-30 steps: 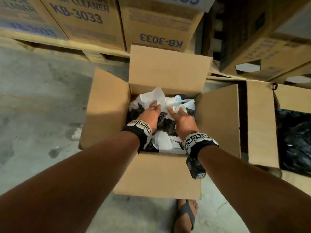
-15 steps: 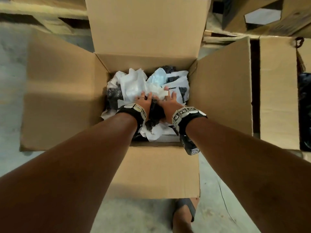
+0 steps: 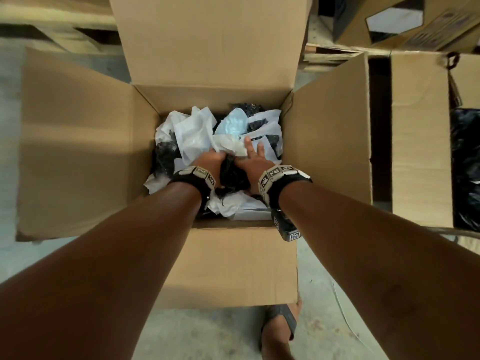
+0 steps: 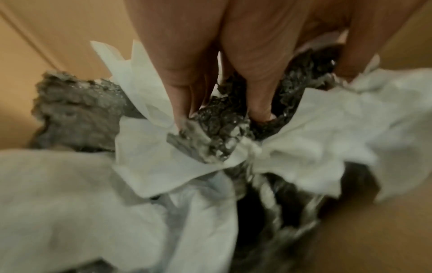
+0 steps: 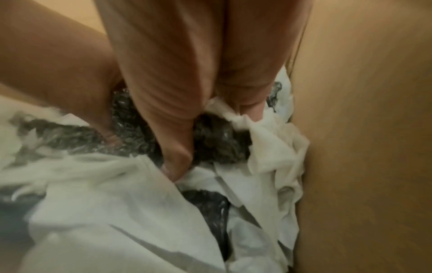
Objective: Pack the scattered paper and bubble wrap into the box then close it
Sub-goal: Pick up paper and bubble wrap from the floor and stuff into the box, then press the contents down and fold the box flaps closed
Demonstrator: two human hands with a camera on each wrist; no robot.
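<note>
An open cardboard box (image 3: 207, 97) stands on the floor with all its flaps spread. It holds crumpled white paper (image 3: 192, 133) and dark bubble wrap (image 3: 231, 175). Both hands are inside, side by side. My left hand (image 3: 210, 162) pushes down with its fingers (image 4: 254, 88) straight, dug into the bubble wrap (image 4: 217, 133) and paper (image 4: 145, 147). My right hand (image 3: 253, 158) presses with its fingers (image 5: 168, 110) extended on bubble wrap (image 5: 217, 144) and paper (image 5: 117, 194), close to the box's right wall (image 5: 362, 147). Neither hand lifts anything.
A second open box (image 3: 420, 139) with black plastic (image 3: 465, 165) inside stands at the right. More cartons (image 3: 415, 22) and a wooden pallet (image 3: 52, 35) line the back. My sandalled foot (image 3: 280, 328) is on the concrete floor (image 3: 207, 333) by the near flap.
The head view has come closer and tilted down over the box. Both hands have stayed in the box, pushed lower and drawn nearer together on the paper and bubble wrap.
</note>
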